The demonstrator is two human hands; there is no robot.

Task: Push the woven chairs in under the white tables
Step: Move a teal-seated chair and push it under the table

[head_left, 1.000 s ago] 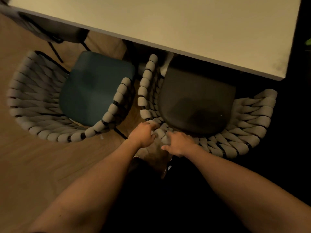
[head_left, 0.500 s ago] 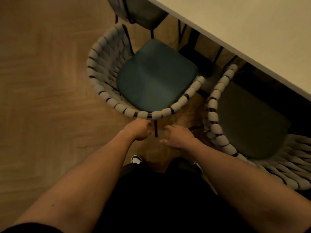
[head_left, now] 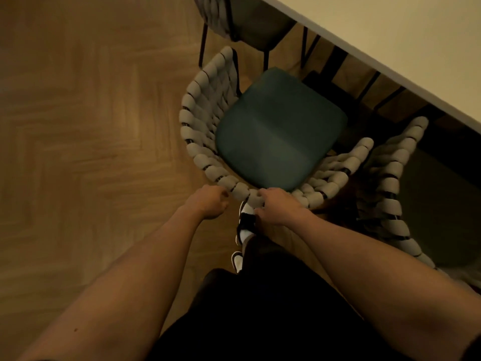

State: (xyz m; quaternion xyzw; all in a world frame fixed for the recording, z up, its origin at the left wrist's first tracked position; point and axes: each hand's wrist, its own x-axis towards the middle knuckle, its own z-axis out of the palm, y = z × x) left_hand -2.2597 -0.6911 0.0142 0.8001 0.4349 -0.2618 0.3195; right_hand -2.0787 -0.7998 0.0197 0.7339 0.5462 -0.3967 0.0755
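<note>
A woven chair (head_left: 205,142) with a green seat cushion (head_left: 278,131) stands in the middle, its seat front pointing toward the white table (head_left: 390,32) at the upper right. The cushion lies wholly outside the table's edge. My left hand (head_left: 210,201) is curled on the near rim of the chair's back. My right hand (head_left: 278,207) grips the same rim just to the right, fingers over the weave. A second woven chair (head_left: 390,178) with a dark cushion stands at the right, its seat partly under the table.
A third chair (head_left: 247,19) with a dark seat stands at the top, next to the table edge. Black table legs (head_left: 335,61) show beneath the tabletop. Wooden floor (head_left: 91,126) spreads to the left. My shoes (head_left: 244,227) are just behind the green chair.
I let go of the dark-cushioned chair and shifted left. Both hands went from hovering behind the green-cushioned chair to closing on its back rim.
</note>
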